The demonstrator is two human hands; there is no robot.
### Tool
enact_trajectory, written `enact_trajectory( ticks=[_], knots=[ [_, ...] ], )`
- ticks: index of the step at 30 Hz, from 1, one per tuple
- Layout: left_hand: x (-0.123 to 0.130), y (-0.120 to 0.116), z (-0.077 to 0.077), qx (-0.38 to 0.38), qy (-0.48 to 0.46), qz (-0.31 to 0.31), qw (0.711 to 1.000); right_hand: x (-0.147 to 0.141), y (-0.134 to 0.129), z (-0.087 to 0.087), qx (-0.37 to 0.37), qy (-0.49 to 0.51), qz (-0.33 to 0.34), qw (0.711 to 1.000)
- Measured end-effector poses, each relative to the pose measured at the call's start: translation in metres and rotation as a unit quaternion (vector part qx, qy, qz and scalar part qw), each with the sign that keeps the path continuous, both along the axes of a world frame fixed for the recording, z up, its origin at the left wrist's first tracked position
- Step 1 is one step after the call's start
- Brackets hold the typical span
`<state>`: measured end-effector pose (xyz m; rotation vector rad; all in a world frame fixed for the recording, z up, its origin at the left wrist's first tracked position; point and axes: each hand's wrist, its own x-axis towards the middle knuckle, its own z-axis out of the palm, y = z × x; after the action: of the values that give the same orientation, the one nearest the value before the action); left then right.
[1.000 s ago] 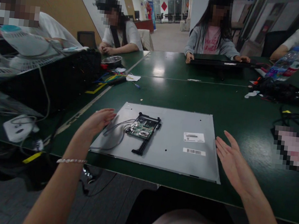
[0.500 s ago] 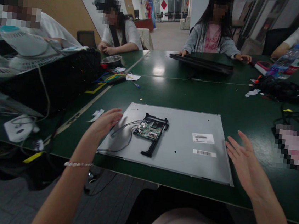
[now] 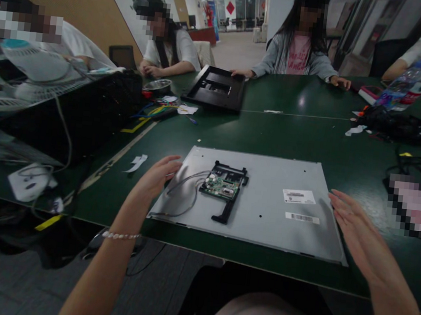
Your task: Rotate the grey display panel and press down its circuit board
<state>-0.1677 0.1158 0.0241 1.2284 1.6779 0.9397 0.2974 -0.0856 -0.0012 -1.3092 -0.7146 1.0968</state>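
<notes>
A grey metal panel (image 3: 266, 198) lies flat on the green table near its front edge. On its left half sit a green circuit board (image 3: 220, 186) and a black bracket (image 3: 225, 211), with grey cables (image 3: 185, 180) curving off to the left. Two white labels (image 3: 298, 196) are on the panel's right part. My left hand (image 3: 162, 172) is at the panel's left edge, fingers stretched and holding nothing. Along the right edge is my right hand (image 3: 354, 225), its fingers extended against or very near the edge; whether they touch cannot be made out.
Across the table a person's hand (image 3: 243, 72) touches a black frame (image 3: 217, 89). A black box (image 3: 87, 109) stands at left, near wires (image 3: 159, 107) and a metal bowl (image 3: 158, 86). Bottles (image 3: 402, 87), black cables (image 3: 389, 123) and a phone (image 3: 419, 204) are at right.
The panel has shifted right, and both my hands have moved right with it. My right fingers are closer to its edge. Across the table, the black frame has moved left and turned.
</notes>
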Motion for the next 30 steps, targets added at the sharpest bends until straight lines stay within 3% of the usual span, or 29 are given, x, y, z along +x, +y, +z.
enact_trajectory(
  ticks=[15,30],
  knots=[
    [0.014,-0.009,0.003,-0.023,-0.057,-0.015,0.998,0.012,0.0,-0.003,-0.035,-0.091,-0.013,0.995],
    [0.032,-0.023,0.005,0.003,-0.059,-0.042,0.997,0.019,-0.004,-0.002,-0.023,-0.064,-0.051,0.996]
  ],
)
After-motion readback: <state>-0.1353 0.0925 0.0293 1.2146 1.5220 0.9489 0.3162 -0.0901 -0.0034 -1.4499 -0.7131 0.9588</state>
